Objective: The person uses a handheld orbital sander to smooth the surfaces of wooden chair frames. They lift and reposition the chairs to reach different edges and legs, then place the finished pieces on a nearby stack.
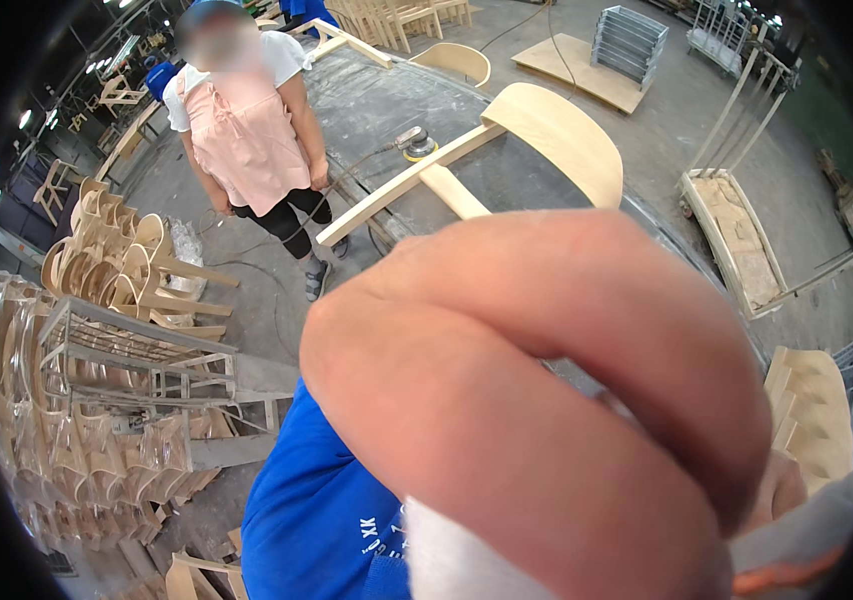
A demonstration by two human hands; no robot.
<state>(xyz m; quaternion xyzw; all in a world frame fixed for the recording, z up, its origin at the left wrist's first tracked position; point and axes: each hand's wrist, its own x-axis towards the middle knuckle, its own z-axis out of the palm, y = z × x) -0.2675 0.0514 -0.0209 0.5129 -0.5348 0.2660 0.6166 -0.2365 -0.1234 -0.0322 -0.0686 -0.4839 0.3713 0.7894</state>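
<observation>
Head view: a bare, bent arm (506, 400) fills the middle, elbow out to the left. Fingers of left hand and right hand don't show. Can't tell if spread, pressed together or pinching anything. Places below are taken from the arm, closest part to where the fingers would be.

Below it: white sleeve (461, 560), and blue garment (311, 500) to the left of that. Bit of skin off the arm's lower right, next to a second pale sleeve; can't tell which part of the body.

Just past the arm: chair frame (386, 200), pale wood, lying on the grey table (356, 105). Curved panel (566, 145) at its far right end. Crosspiece runs behind the arm. Can't tell if anything touches it.

Sander (415, 145) sits on the table beyond the frame, cord attached. Further out: second frame (346, 42) and another curved panel, call it panel 2 (458, 62).

Left of the arm and beyond: co-worker (246, 145) in a pink apron, standing at the table edge, arms down. Further left: chair stack (111, 260), metal rack (131, 345), wrapped parts (51, 440).

Right, beyond: grey crates (629, 50) on a board (576, 68), then a cart (736, 240). Right beside the arm: wood parts (811, 410).
</observation>
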